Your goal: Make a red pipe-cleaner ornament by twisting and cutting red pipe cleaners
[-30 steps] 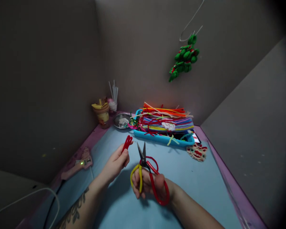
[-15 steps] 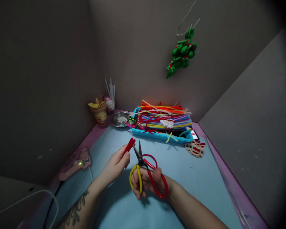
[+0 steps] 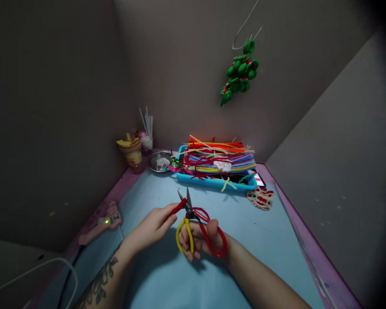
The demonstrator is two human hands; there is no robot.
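My left hand (image 3: 157,223) pinches a folded red pipe cleaner (image 3: 179,207) between thumb and fingers. Its far end lies at the parted blades of a pair of scissors (image 3: 189,210), close to the pivot. Whether the blades touch the fuzzy red strand I cannot tell. My right hand (image 3: 202,240) is wrapped through the scissors' handles, one loop yellow and the other red. Both hands are held above the light blue table cover (image 3: 167,274).
Behind the hands stands a blue tray (image 3: 209,182) heaped with colourful pipe cleaners. Left of it are a metal dish (image 3: 157,168) and a cup (image 3: 131,154). A pink glue gun (image 3: 103,225) lies at left. A green ornament (image 3: 241,71) hangs above; a beige-red piece (image 3: 260,198) lies right.
The red pipe cleaner has moved down and right, from the scissors' tips to deep between the open blades. My left hand has tilted toward the scissors. The view has shifted slightly.
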